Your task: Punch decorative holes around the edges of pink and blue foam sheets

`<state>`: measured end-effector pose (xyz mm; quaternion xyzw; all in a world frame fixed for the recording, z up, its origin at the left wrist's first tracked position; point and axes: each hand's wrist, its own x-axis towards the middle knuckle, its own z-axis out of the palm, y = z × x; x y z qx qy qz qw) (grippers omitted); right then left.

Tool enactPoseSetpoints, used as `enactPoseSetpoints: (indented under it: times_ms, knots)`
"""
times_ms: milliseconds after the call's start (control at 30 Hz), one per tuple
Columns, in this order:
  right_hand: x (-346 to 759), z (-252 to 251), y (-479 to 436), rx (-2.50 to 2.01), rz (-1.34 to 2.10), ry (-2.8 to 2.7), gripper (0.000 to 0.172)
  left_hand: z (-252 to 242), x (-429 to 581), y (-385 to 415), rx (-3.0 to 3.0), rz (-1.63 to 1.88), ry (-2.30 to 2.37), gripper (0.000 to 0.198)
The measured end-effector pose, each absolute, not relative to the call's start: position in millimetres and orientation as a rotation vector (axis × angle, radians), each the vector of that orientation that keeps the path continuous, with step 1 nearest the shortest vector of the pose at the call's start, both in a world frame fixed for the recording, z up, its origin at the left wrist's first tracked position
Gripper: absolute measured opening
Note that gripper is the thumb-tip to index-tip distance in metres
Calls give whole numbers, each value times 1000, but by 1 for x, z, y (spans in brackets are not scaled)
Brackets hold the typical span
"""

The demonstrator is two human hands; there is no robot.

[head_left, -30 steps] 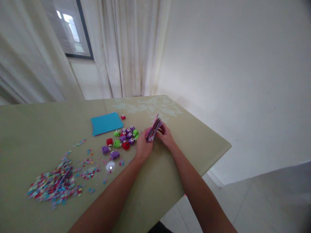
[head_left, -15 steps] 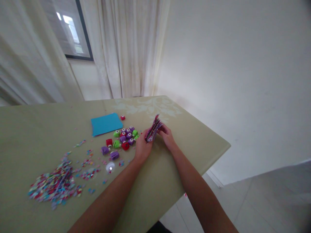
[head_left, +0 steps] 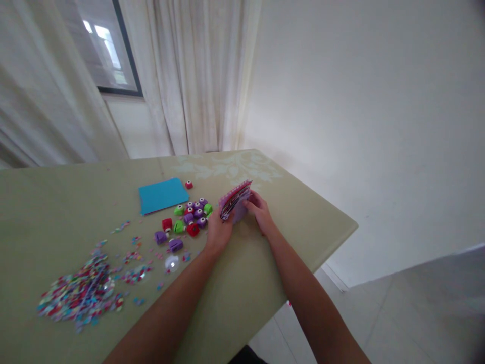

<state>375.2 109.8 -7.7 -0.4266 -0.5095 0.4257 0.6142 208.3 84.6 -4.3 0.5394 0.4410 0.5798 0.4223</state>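
Above the table, both hands hold a stack of patterned paper sheets (head_left: 235, 196), with pink and lilac showing on its outer faces. My left hand (head_left: 219, 232) is closed round the near left end of the stack. At its right side, my right hand (head_left: 260, 212) pinches the sheets between thumb and fingers. Just left of my left hand lies a cluster of small purple, green and red craft punches (head_left: 175, 244). Part of the cluster is hidden behind that hand.
Blue paper (head_left: 163, 195) lies beyond the punches, with a single red punch (head_left: 188, 185) beside it. A heap of colourful paper confetti (head_left: 78, 296) spreads at the left, with scattered bits around. The table's edge (head_left: 322, 264) runs at the right, near a white wall (head_left: 359, 126).
The paper stack has turned so that its pink outer face shows more and its sheets look more fanned. Both hands still hold it. The view has shifted slightly.
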Motion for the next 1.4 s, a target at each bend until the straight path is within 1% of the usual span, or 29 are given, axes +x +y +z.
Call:
enactPoseSetpoints:
  times_ms: [100, 267, 433, 533, 633, 800, 933, 1100, 1200, 1300, 1400]
  knots:
    - [373, -4, 104, -1021, 1038, -1121, 52, -5, 212, 91, 1213, 1431, 1088, 17]
    - [371, -6, 103, -1007, 1102, -1077, 55, 1, 218, 92, 959, 1410, 1002, 26]
    - [371, -6, 103, -983, 1094, -1021, 53, 9, 222, 87, 777, 1387, 933, 37]
    - [371, -4, 101, -960, 1094, -1016, 47, 12, 224, 86, 686, 1392, 935, 37]
    - [370, 0, 98, -945, 1124, -987, 46, 14, 225, 86, 619, 1391, 955, 34]
    - [369, 4, 96, -874, 1206, -869, 46, 20, 227, 85, 573, 1397, 950, 32]
    - [369, 4, 97, -843, 1248, -819, 45, 26, 226, 83, 577, 1394, 911, 36]
    - [372, 3, 97, -816, 1249, -873, 43, 32, 223, 81, 614, 1344, 868, 39]
    - [374, 1, 98, -810, 1233, -909, 41, 35, 220, 82, 632, 1298, 846, 37]
    - [376, -3, 100, -828, 1231, -895, 44, 37, 217, 86, 643, 1242, 852, 35]
    - [378, -6, 103, -863, 1235, -863, 46, 39, 212, 90, 672, 1191, 870, 37]
